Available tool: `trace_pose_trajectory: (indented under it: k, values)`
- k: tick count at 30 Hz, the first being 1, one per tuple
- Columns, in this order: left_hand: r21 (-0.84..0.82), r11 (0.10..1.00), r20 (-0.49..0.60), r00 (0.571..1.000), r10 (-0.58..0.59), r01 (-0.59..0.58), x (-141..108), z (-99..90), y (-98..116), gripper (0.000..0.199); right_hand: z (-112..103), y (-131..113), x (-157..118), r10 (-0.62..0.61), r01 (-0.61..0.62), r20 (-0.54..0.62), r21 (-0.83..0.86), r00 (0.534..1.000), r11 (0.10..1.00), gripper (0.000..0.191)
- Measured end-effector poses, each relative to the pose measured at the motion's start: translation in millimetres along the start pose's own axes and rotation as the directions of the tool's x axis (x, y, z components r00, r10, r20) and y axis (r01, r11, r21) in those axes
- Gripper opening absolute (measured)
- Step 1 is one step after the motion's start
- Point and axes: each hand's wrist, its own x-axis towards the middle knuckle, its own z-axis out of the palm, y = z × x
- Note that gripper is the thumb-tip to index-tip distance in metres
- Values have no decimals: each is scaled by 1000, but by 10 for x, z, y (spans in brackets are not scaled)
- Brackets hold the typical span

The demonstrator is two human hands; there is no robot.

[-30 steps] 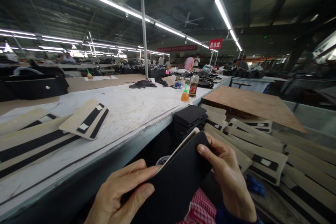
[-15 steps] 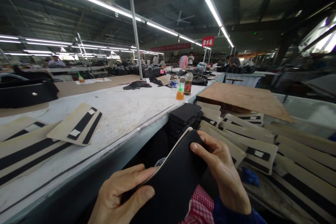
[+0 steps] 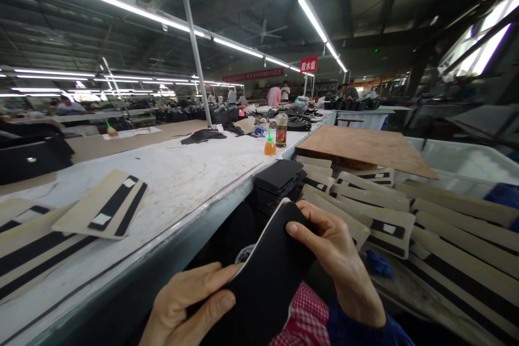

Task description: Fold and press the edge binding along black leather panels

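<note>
Through my camera I see a taller bottle (image 3: 281, 131) just right of the squeeze bottle (image 3: 270, 146), a pole (image 3: 195, 54) farther left.

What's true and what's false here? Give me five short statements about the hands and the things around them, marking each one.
1. Both the left hand and the right hand hold the black panel. True.
2. The orange squeeze bottle has a red nozzle. False: the nozzle is green.
3. The wooden board lies left of that bottle. False: it lies to the right.
4. A stack of black pieces shows beyond the panel. True.
5. Beige pieces lie only on the right. False: some lie on the left too.
</note>
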Motion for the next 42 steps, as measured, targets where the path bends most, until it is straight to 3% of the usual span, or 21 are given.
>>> trace_pose_trajectory:
  k: [4,8,10,15,20,25,34,42]
  values:
    - [180,971,8,987,159,-158,45,-51,-178,23,-20,-62,16,-119,117,-14,-109,993,987,27]
    - [149,958,79,969,234,-244,155,-9,-51,14,-11,-124,15,-242,234,-10,-220,970,947,28]
    - [144,947,99,956,276,-288,205,43,40,19,-4,-143,-2,-285,273,-2,-275,959,922,29]
    - [226,914,41,941,335,-336,236,232,104,30,31,-167,-47,-342,312,-21,-359,939,880,27]
    - [283,880,-51,910,411,-382,250,393,161,25,83,-197,-72,-326,320,32,-299,945,899,25]
    - [265,873,-42,900,435,-409,265,406,233,28,62,-193,-99,-269,272,45,-219,962,937,28]
    - [168,875,-2,887,461,-454,308,430,169,37,44,-167,-104,-180,191,78,-168,981,967,26]
    - [187,912,-56,923,381,-365,245,431,93,31,89,-178,-150,-211,211,13,-102,977,972,23]
